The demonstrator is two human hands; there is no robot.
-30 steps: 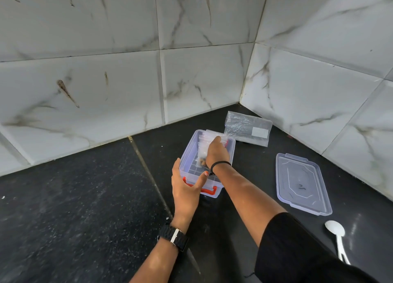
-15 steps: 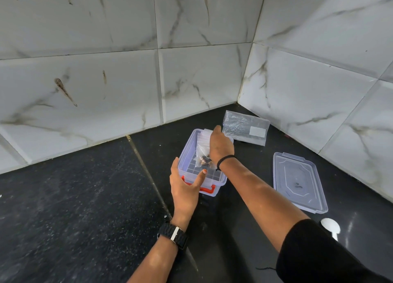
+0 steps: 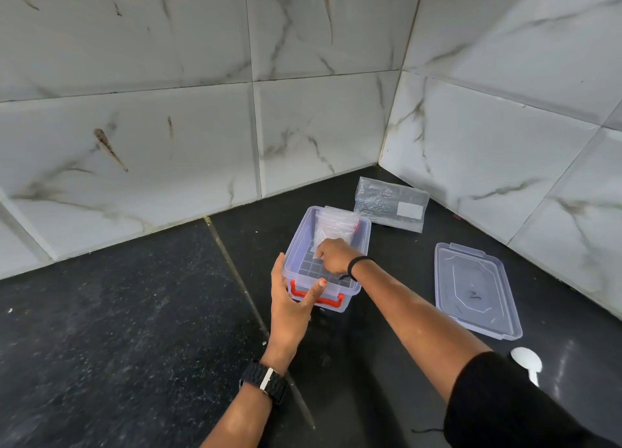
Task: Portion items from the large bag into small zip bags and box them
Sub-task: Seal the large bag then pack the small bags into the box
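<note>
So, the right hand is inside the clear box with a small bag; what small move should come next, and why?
Probably let go of the small zip bag and lift the right hand out. That hand is low inside the clear box, the bag leans on the other bags there, and the left hand steadies the front.

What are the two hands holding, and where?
The right hand pinches a small clear zip bag at its lower edge inside the clear plastic box; the left hand steadies the box's near corner.

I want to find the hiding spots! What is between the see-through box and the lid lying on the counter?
Only the right forearm crosses above bare black counter between the box and lid, in the head view.
</note>
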